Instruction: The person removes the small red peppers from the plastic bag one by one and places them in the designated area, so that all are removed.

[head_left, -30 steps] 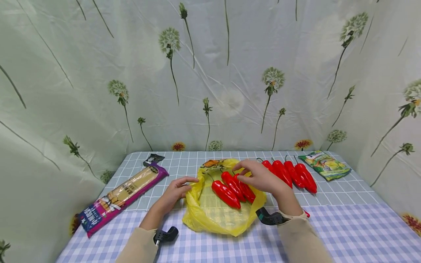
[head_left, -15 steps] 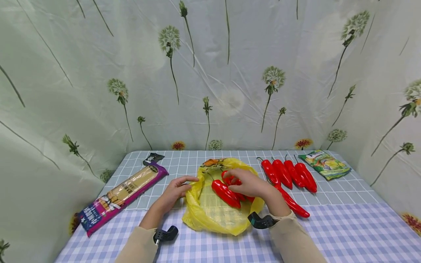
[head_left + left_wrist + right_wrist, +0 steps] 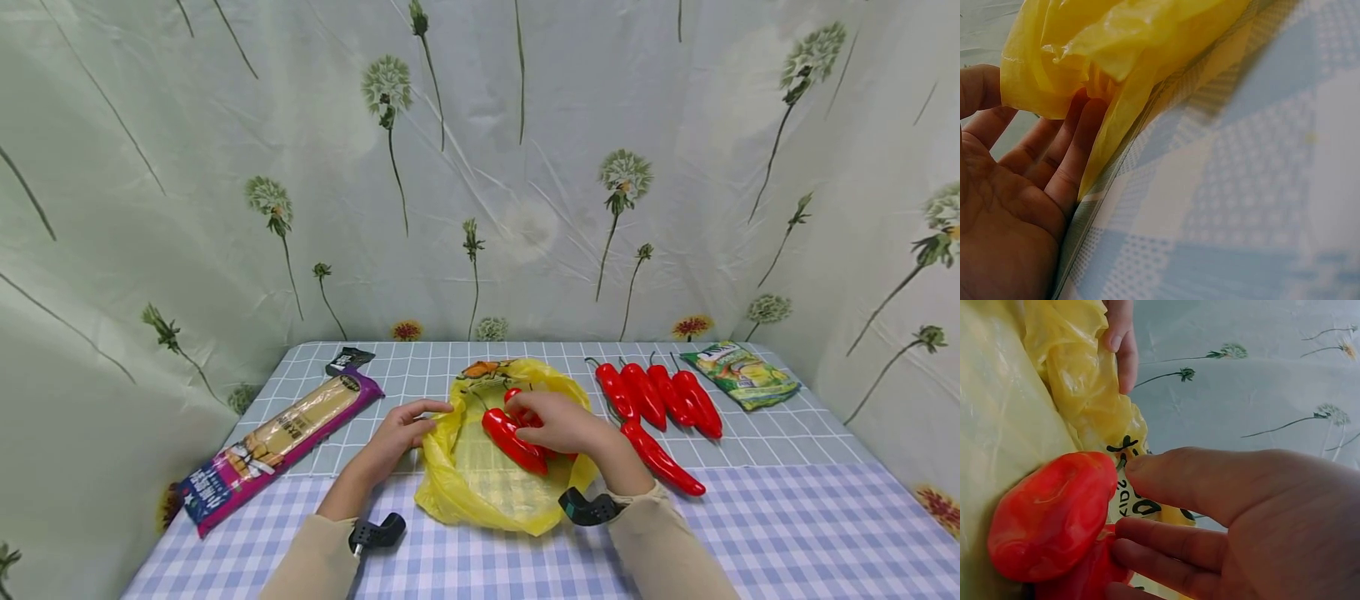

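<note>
An open yellow plastic bag (image 3: 487,510) lies at the middle of the table with red peppers (image 3: 513,442) inside it. My left hand (image 3: 401,432) rests at the bag's left rim, its relaxed fingers touching the yellow film; in the left wrist view the film covers some fingertips. Over the peppers in the bag hovers my right hand (image 3: 558,423). The right wrist view shows its thumb tip beside the stem of one pepper (image 3: 1054,515), and its fingertips at a second pepper (image 3: 1094,565). A gap stands between thumb and fingers. The right hand hides part of the peppers in the head view.
Several more red peppers (image 3: 643,396) lie in a row right of the bag, with another pepper (image 3: 663,462) slanting in front. A green and yellow packet (image 3: 742,375) is at the back right. On the left are a long purple packet (image 3: 281,450) and a small black packet (image 3: 349,360).
My right hand has moved left and lower, deeper over the peppers in the bag. This uncovers the slanting pepper on the table. The left hand has stayed at the rim.
</note>
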A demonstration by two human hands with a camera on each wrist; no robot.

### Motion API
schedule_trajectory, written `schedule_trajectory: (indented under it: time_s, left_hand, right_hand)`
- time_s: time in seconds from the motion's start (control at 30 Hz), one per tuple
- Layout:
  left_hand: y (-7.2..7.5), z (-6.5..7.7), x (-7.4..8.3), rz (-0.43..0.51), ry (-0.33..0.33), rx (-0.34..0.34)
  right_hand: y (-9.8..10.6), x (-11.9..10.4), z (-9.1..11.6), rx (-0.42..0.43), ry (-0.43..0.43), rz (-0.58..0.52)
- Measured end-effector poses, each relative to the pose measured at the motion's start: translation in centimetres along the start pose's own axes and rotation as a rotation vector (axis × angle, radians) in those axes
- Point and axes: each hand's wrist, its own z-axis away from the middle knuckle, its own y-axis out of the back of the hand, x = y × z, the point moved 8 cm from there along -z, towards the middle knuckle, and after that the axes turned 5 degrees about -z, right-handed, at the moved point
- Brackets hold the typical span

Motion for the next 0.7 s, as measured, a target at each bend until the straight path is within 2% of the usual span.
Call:
schedule_trajectory:
  time_s: [0.47,0.7]
  left_hand:
    - [0.0,0.0,0.0,-0.011,-0.013,-0.005]
    - [0.0,-0.1,0.0,-0.018,-0.022,-0.009]
  right_hand:
    - [-1.1,-0.3,-0.5,-0.004,0.011,0.07]
    - [-2.2,-0.4,-0.8,-0.046,0.003,0.074]
